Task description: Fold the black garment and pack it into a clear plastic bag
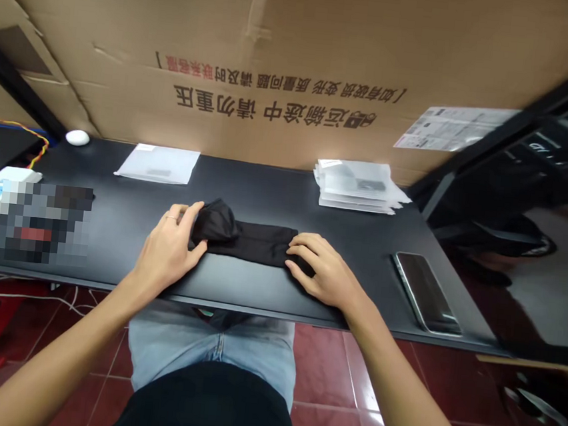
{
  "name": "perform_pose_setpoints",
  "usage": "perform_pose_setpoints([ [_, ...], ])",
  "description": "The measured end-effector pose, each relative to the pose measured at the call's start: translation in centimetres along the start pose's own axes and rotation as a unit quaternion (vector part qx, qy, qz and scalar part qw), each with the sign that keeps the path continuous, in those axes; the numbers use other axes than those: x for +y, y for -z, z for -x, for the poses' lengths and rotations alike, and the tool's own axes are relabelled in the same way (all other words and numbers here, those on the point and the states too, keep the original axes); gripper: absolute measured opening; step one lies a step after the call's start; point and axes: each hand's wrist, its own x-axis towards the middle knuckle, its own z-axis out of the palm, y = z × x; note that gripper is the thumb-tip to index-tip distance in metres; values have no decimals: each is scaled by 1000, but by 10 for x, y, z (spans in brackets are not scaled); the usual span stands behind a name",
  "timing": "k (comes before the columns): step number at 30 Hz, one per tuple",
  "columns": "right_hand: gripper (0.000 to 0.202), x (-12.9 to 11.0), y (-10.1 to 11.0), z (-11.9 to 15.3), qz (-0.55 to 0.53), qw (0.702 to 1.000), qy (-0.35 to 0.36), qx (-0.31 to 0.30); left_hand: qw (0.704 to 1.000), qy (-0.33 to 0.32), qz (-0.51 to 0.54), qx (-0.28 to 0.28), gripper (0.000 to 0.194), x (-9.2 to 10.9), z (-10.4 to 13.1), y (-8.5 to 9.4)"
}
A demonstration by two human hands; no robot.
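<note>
1. left hand [170, 249] fingers curl round the bunched end of a black cloth [246, 237], thumb and fingertips pinching the fold.
2. right hand [321, 270] lies flat, fingers pressed together on the cloth's other end, pinning it.
3. the cloth lies stretched across the near middle of the black table [266, 184].
4. this looks like a folding or rolling step; the next move calls for turning the bunched end over evenly while the far end stays pinned.
5. clear bags [357, 185] lie at the back, a phone [427, 290] to the right.

Black cloth [246, 238] lies flat on black table [266, 184]. Left hand [167, 252] pinches the cloth's bunched left end; right hand [319, 270] presses its right end. Phone [426, 291] well right of cloth.
</note>
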Motion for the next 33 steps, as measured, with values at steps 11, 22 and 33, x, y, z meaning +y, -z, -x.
perform_pose_setpoints([
  [11, 10, 0, 0, 1, -13, 999, -29, 25, 990, 134, 34, 6, 63, -47, -6, 8],
  [22, 56, 21, -2, -7, -78, 972, -210, 67, 998, 47, 28, 39, 57, -76, -13, 18],
  [33, 8, 13, 3, -39, -77, 963, -219, 136, 982, -44, 182, 31, 30, -69, -54, 23],
])
